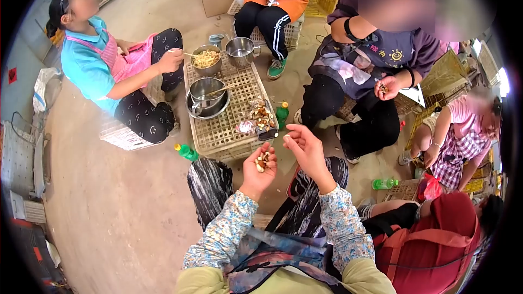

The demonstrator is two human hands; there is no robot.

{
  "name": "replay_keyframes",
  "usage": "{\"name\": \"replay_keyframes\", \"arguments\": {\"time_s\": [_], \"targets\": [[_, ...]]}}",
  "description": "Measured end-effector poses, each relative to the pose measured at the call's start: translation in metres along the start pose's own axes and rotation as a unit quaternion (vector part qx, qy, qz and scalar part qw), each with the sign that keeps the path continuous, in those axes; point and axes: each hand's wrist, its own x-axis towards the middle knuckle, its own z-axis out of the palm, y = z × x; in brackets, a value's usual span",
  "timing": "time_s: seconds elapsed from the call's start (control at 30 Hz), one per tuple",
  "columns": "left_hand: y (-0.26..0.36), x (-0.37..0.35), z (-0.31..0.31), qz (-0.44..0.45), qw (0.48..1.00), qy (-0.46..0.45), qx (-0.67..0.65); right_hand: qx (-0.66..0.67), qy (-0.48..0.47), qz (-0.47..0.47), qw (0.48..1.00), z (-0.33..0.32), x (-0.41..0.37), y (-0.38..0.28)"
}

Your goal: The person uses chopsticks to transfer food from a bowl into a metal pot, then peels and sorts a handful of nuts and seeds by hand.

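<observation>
My left hand (258, 170) is cupped palm up above my lap, with a small heap of mixed nuts (262, 162) in it, some pale and some brown. Beside it, slightly higher and to the right, my right hand (305, 149) is raised with thumb and fingertips brought close together. Whatever is between those fingertips is too small to name. Just beyond my hands, a pile of nuts and small wrapped pieces (261, 113) lies on the near right corner of an upturned plastic crate (210, 140). A small dark box (267, 133) sits at that corner.
On the crate stand a bowl of noodles (207, 59), a metal pot (240, 49) and a steel bowl (207, 90) with chopsticks. Green bottles (186, 152) (281, 114) stand beside the crate. Several people sit around, one at left in a pink apron (124, 57). A red backpack (430, 245) is at right.
</observation>
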Motion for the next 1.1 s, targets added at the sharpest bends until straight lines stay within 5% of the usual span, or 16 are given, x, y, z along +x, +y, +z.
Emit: {"name": "replay_keyframes", "arguments": {"time_s": [0.4,0.53,0.8,1.1], "targets": [[0.116,0.087,0.054,-0.022,0.977,0.093,0.192,0.077,-0.119,0.017,0.99,0.038,0.139,0.076],[0.12,0.11,0.042,-0.05,0.975,0.098,0.191,-0.004,-0.123,-0.054,0.991,0.039,0.151,0.084],[0.11,0.114,0.057,0.015,0.894,0.137,0.426,-0.08,-0.076,-0.066,0.992,0.031,0.164,0.088],[0.109,0.107,0.074,0.034,0.871,0.106,0.478,-0.067,-0.125,-0.028,0.989,0.03,0.172,0.071]]}}
